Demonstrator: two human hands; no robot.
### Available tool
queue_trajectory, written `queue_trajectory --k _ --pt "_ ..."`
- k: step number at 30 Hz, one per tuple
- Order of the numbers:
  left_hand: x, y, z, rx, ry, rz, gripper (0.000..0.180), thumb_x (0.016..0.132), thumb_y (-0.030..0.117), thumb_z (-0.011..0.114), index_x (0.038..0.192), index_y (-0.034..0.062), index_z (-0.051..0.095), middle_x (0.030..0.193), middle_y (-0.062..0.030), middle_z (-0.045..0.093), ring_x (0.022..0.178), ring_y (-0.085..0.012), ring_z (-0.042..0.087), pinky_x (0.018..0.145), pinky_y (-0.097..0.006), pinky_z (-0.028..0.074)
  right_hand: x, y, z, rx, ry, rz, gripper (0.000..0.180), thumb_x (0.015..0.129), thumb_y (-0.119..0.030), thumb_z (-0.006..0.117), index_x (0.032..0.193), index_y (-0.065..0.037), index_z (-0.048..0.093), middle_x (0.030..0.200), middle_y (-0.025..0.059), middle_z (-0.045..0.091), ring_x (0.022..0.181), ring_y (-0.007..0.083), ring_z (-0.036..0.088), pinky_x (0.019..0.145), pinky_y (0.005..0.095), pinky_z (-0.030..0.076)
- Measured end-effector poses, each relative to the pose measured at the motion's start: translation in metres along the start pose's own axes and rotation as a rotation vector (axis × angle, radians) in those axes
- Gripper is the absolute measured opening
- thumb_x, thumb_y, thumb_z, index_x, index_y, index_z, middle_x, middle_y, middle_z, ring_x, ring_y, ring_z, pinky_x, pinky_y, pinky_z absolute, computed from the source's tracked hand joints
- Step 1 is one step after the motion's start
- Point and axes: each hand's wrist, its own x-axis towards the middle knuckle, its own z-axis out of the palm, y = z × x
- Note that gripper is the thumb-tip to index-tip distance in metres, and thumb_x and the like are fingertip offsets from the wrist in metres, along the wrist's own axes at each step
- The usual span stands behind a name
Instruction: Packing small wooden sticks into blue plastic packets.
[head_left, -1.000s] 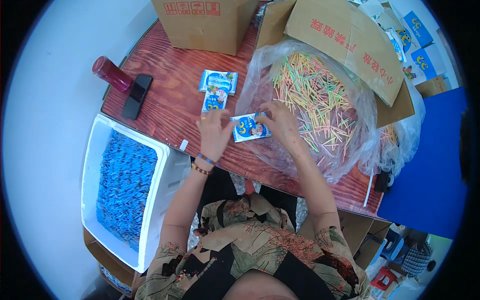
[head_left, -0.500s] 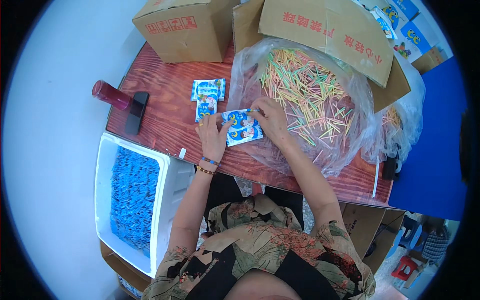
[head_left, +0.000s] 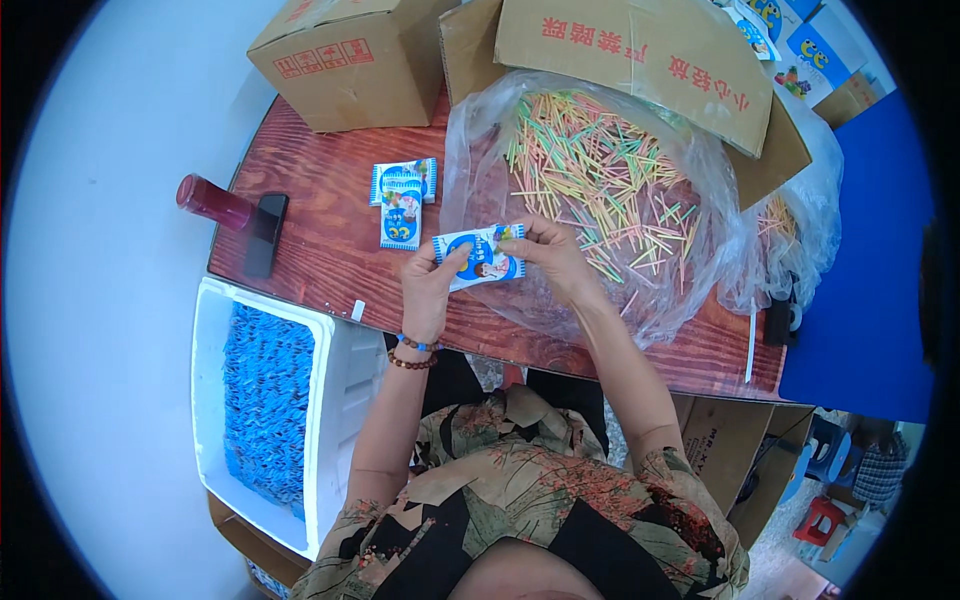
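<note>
A blue and white printed packet (head_left: 480, 262) is held up between both hands above the near edge of the table. My left hand (head_left: 428, 285) pinches its left side, thumb on top. My right hand (head_left: 556, 260) grips the upper right corner with thumb and fingers. Just beyond my left hand lie a small packet (head_left: 401, 215) of the same print and another packet (head_left: 415, 178) partly beneath it. To the right of my right hand, a clear plastic bag (head_left: 475, 150) lies open, with many thin pastel sticks (head_left: 600, 165) loose inside.
Cardboard boxes (head_left: 365, 75) stand at the back of the red wooden table (head_left: 310, 190). A phone (head_left: 267, 235) and a dark red jar (head_left: 212, 202) lie at the left. A white foam box (head_left: 325, 430) full of blue pieces (head_left: 265, 400) sits left of me. A blue panel (head_left: 870, 270) is at right.
The packet has come off the table and is lifted between both hands; it looks folded or closed up to a narrower shape. My left hand has turned from flat to pinching.
</note>
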Motion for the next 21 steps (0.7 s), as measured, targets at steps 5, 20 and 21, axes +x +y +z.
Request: queue_trajectory --k 5,20,21 --pt "-0.012 -0.007 0.007 0.111 0.108 0.106 0.013 0.088 0.006 0.065 0.098 -0.0020 0.067 0.088 -0.0023 0.068 0.076 -0.0049 0.061 0.068 -0.021 0.050 -0.010 0.004 0.006 -0.073 0.070 -0.029 0.011 0.084 -0.011 0.069 0.090 -0.002 0.066 0.079 -0.0023 0.063 0.072 0.0032 0.055 0.065 0.0209 0.045" --pt "-0.021 -0.032 0.010 -0.132 0.226 0.069 0.013 0.092 0.010 0.061 0.093 -0.0017 0.068 0.088 -0.0018 0.067 0.077 -0.0041 0.060 0.069 -0.022 0.051 -0.022 0.003 -0.004 -0.406 0.144 -0.096 0.016 0.088 -0.016 0.065 0.081 -0.002 0.068 0.064 -0.0053 0.057 0.061 0.0015 0.047 0.055 0.0202 0.038" --pt "-0.021 -0.033 0.008 -0.131 0.226 0.069 0.013 0.092 0.010 0.061 0.093 -0.0017 0.068 0.088 -0.0018 0.067 0.077 -0.0041 0.060 0.069 -0.022 0.051 -0.023 0.001 -0.008 -0.270 0.152 -0.133 0.015 0.087 -0.016 0.065 0.082 -0.001 0.067 0.072 -0.0020 0.060 0.067 0.0051 0.052 0.062 0.0221 0.041"
